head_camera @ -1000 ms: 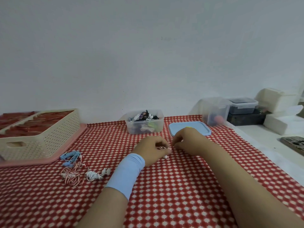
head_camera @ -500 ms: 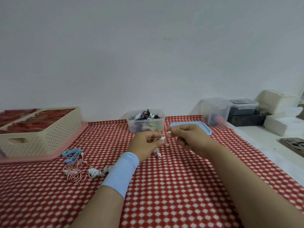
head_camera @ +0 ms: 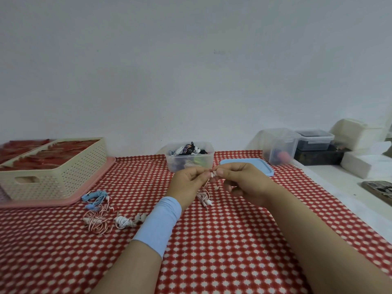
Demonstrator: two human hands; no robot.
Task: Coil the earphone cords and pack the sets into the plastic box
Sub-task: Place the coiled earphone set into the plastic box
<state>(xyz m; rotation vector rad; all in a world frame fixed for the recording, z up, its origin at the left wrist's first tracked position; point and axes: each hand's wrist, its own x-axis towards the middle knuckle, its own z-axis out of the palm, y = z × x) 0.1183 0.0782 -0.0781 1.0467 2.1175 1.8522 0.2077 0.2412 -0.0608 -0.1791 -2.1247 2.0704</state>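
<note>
Earphone set (head_camera: 204, 196), pink-and-white cord: the top end is held by both hands, raised off the counter (head_camera: 212, 251). Left fingers (head_camera: 200, 171) and right fingers (head_camera: 221, 172) meet tip to tip, both clenched on the small white earbud end. We cannot tell which hand carries the load. The left hand (head_camera: 186, 184) wears a pale blue wristband (head_camera: 159, 223). The right hand (head_camera: 246, 184) comes in from the opposite side, its lower fingers curled under.

From the pinch the cord drops almost straight down, so its long axis is near vertical. The lower part lies in a loose bunch on the red checked cloth, just under the left palm, with the plug end nearest us. We read it as not yet coiled.

The relation that matters is that the slack hangs below the fingers and to the left-hand side. Both hands are equally close to the pinch, but the left is nearer the bunch. We judge winding would need the cord drawn upward.

Plastic box (head_camera: 176, 166): straight beyond the hands, lid off, already holding dark and light sets. Its blue lid (head_camera: 264, 168) lies flat just right of it. Packing would be a short forward reach for either hand.

Further out on the left arm's side, well apart from the hands, three loose sets lie on the cloth: blue (head_camera: 95, 196), pink-and-white (head_camera: 97, 222), white (head_camera: 125, 221). A cream basket (head_camera: 59, 177) stands beyond them.
</note>
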